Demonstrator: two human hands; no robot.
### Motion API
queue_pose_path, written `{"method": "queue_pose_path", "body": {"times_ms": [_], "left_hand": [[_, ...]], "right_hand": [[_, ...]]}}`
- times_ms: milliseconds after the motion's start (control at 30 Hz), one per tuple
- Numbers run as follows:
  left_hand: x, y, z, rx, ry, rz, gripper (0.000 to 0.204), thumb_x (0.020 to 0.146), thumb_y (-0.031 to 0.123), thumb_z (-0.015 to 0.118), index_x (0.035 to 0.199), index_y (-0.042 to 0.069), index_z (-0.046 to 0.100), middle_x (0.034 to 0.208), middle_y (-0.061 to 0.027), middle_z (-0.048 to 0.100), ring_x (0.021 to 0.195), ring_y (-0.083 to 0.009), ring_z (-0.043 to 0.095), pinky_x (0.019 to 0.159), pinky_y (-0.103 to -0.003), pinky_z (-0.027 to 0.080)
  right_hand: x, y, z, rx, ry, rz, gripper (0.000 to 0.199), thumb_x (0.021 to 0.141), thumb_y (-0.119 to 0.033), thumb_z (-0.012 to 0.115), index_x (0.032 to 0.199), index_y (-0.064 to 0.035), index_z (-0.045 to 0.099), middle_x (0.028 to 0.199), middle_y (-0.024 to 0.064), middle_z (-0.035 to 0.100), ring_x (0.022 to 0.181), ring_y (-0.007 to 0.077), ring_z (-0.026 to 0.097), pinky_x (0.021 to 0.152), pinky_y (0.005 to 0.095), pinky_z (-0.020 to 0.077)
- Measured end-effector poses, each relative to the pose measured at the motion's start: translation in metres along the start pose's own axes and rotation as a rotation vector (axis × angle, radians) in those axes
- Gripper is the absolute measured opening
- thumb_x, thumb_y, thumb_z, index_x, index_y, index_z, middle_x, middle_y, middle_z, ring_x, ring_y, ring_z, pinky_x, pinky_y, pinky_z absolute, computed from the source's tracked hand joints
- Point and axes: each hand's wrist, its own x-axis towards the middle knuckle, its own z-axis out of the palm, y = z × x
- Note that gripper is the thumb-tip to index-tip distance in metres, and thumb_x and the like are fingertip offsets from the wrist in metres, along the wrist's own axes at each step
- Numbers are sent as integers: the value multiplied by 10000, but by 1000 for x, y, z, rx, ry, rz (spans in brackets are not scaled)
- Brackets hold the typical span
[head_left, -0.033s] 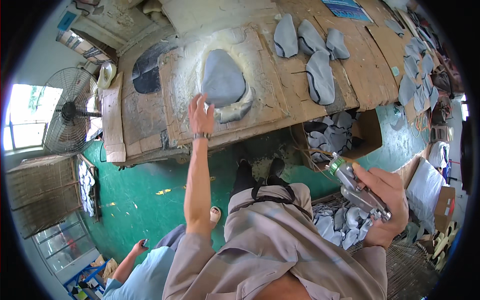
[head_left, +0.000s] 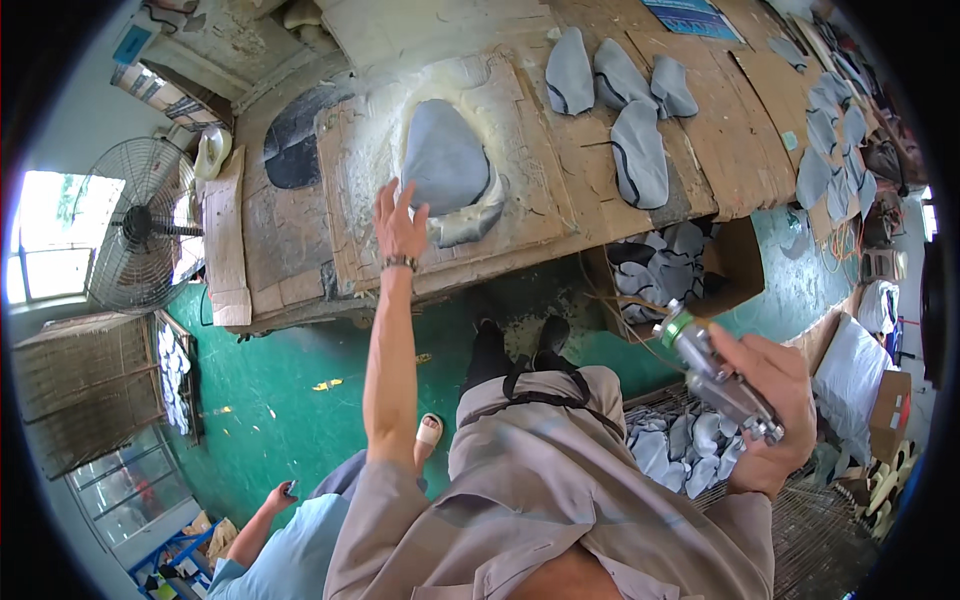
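Note:
My left hand (head_left: 400,228) is open, fingers spread, at the lower left edge of a grey rounded fabric piece (head_left: 445,155). Whether the fingertips touch it I cannot tell. The piece lies on cardboard (head_left: 540,200) crusted with pale yellow residue, and a dark-edged grey strip (head_left: 470,228) shows along its near side. In my right hand (head_left: 775,385), out to the right and away from the bench, is a metal spray gun (head_left: 715,375) with a green ring, its nozzle end pointing up and left.
Several grey pieces (head_left: 640,160) lie at the bench's right. Below the bench edge stands a cardboard box (head_left: 735,270) of similar pieces; more lie on a rack (head_left: 690,450). A large fan (head_left: 135,220) stands left. Another person in a blue shirt (head_left: 290,545) is at lower left.
My left hand has shifted very slightly left and down, beside the grey piece. The spray gun in my right hand has barely moved.

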Motion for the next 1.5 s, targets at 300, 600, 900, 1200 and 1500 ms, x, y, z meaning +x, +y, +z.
{"method": "queue_pose_path", "body": {"times_ms": [300,600,900,1200,1500], "left_hand": [[42,-30,10,84,-147,49,164,664,183,861,815,141,812,1221,-2,675,1276,-253,553,1054,-484,417],[54,-35,5,107,-40,181,139,698,201,825,789,99,800,1112,-45,700,1138,-295,631,992,-449,499],[137,120,-47,138,108,535,174,735,35,806,897,77,759,1121,-89,709,1174,-321,628,999,-452,498],[139,241,50,-57,157,673,176,789,80,824,956,77,769,1013,-95,714,1034,-290,639,914,-452,504],[-19,204,203,-68,-510,283,675,895,232,708,1487,36,449,1410,-219,581,1293,-391,546,1073,-489,443]], "right_hand": [[-11,23,-8,79,5,-105,651,712,-105,723,1348,12,646,829,139,645,728,265,653,666,339,498],[-13,31,-25,90,-223,-269,731,735,-153,725,1400,91,544,960,174,677,803,340,683,704,400,544],[-54,82,-20,292,-89,-79,815,830,-414,657,1468,67,494,1052,186,680,900,378,691,745,408,552],[-94,105,3,292,-21,67,845,773,-373,675,1495,21,481,1155,209,684,995,416,670,824,442,544],[-74,94,-13,420,-71,130,841,624,-214,677,1413,53,560,931,195,660,814,378,663,748,383,537]]}}
